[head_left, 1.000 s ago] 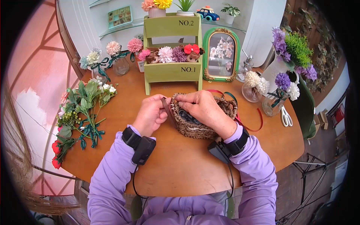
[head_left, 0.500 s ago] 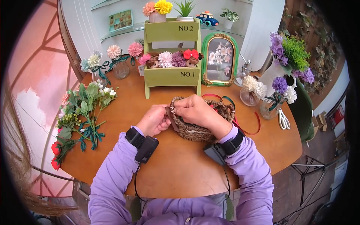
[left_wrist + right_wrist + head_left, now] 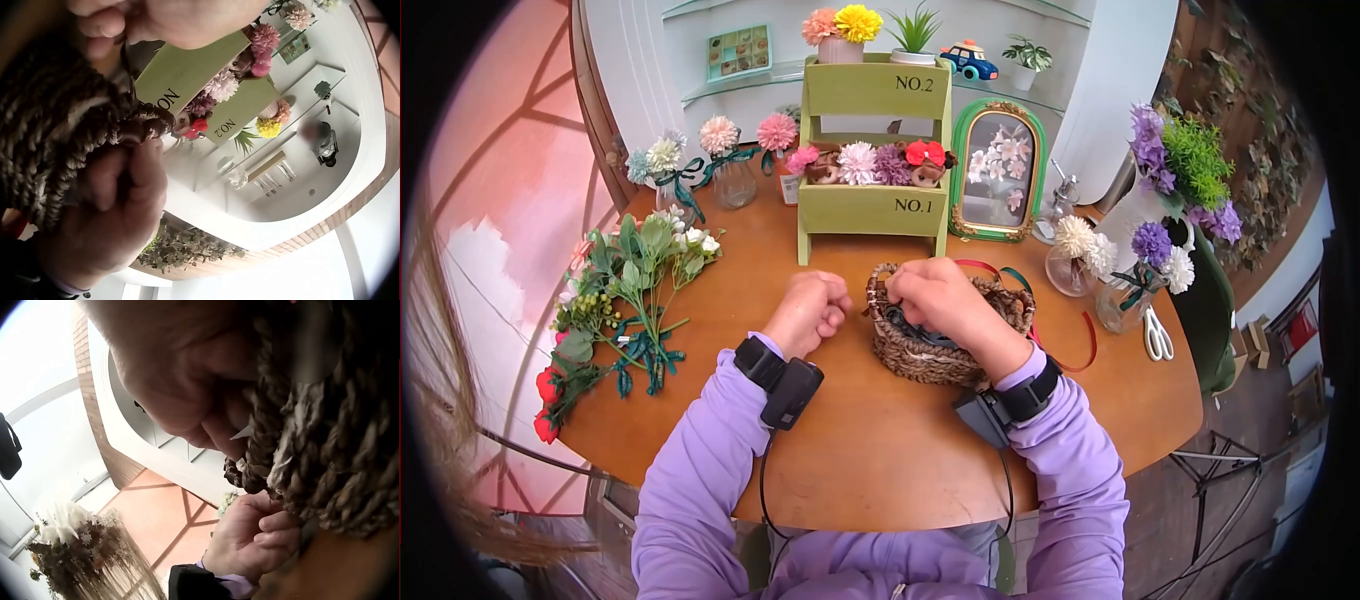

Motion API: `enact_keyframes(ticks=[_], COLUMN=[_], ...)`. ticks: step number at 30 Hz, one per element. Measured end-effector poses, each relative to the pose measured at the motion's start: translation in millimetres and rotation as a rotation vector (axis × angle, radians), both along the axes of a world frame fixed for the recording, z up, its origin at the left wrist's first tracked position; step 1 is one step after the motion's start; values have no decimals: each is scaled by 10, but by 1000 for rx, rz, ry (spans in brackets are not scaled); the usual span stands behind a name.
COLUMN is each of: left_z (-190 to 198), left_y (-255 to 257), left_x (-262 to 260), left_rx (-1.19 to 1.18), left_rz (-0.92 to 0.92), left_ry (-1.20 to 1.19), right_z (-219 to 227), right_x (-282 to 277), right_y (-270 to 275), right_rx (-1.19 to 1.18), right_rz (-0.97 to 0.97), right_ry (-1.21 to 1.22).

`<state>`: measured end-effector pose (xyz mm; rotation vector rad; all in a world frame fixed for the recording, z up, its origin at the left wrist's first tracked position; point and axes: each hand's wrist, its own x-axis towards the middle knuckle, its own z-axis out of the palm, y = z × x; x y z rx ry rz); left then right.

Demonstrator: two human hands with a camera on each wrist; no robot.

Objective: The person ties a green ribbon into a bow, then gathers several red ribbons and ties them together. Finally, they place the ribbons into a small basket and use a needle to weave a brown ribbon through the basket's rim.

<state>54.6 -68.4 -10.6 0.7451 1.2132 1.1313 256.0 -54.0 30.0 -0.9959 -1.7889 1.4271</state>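
Observation:
A brown woven basket (image 3: 925, 358) stands on the table with something dark inside. The right hand (image 3: 958, 308) reaches over it, fingers curled round the rim at its left end; the left wrist view shows this hand (image 3: 115, 212) gripping from below. Glossy brown ribbon (image 3: 132, 130) winds round the woven edge there, and a strand runs up to the left hand (image 3: 169, 19), which pinches it. In the head view the left hand (image 3: 806, 314) is curled, a short gap left of the basket (image 3: 337, 450), which fills the right side of the right wrist view.
Artificial flowers (image 3: 640, 275) lie at the left. Behind stand a green two-tier rack (image 3: 870, 212), a green picture frame (image 3: 1000, 170) and glass vases (image 3: 733, 185). Red ribbon (image 3: 1090, 345) trails right of the basket; white scissors (image 3: 1158, 335) lie near the right edge.
The left hand came close to the basket's rim, then moved back left, away from it. The right hand stays at the rim. The broad brown strip between them no longer shows in the head view.

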Motion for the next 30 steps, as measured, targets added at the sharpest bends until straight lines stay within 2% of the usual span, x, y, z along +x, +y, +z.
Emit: enact_keyframes(ticks=[1,2,3,4,6,8,10,12,13,15,16,18,19,21,22,24,27,30], left_z=[25,48,71,95,141,243,299,328,382,508,536,567,540,483,488,512,556,490], left_y=[-6,-12,-19,-23,-33,-84,-113,-126,-141,-137,-89,5,23,57,65,59,-63,-186], left_x=[10,32,44,44,53,98,147,180,184,191,175,109,105,109,106,83,91,129], left_rx=[-1,135,272,271,590,651,713,911,911,1267,1272,1439,1445,855,855,630,492,444], left_rz=[2,135,267,267,195,147,101,28,28,11,10,-127,-128,-228,-228,-251,-259,-332], left_ry=[-1,60,121,121,204,248,291,468,468,913,911,1167,1159,547,546,313,175,73], right_z=[73,110,139,158,164,156,163,162,156,146,150,166,180,224,245,293,372,380], right_x=[13,39,73,93,116,148,129,101,88,64,56,48,54,84,92,92,111,134], right_y=[-14,-17,-18,-13,17,53,54,50,53,55,63,61,46,20,-4,-37,-83,-99], right_rx=[-74,-76,-162,-248,-284,-326,-330,-333,-335,-336,-329,-318,-315,-307,-305,-307,-284,-270], right_rz=[-52,-51,-46,-43,-41,66,68,71,61,49,42,28,9,-13,-13,-11,-16,-21], right_ry=[-24,-25,89,204,283,466,545,625,648,671,678,685,673,656,645,634,625,610])
